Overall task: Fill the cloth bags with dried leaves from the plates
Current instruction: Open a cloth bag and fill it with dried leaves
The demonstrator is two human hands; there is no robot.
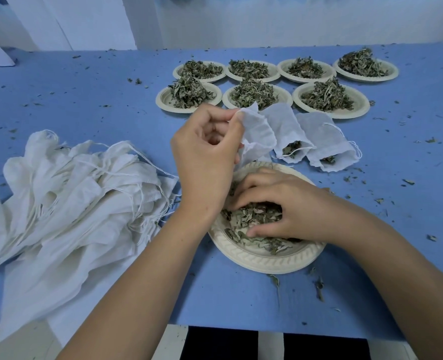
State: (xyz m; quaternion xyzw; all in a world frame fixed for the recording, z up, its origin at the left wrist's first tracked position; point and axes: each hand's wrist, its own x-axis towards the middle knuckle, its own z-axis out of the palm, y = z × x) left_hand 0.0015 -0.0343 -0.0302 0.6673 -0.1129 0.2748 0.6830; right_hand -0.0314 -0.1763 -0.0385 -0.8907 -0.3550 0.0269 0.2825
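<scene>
My left hand (pixel 205 157) pinches a white cloth bag (pixel 258 135) by its edge, holding it up over the far rim of a beige paper plate (pixel 256 258). My right hand (pixel 280 206) lies palm-down in that plate with its fingers curled into the pile of dried leaves (pixel 243 222). Two filled cloth bags (pixel 288 131) (pixel 324 141) lie just beyond, leaves showing at their open mouths. Several more plates heaped with dried leaves (pixel 256 93) stand in two rows at the far side.
A big heap of empty white cloth bags with drawstrings (pixel 67 193) lies to the left, hanging over the front edge. Leaf crumbs are scattered over the blue table (pixel 85 92). A white wall runs behind the table.
</scene>
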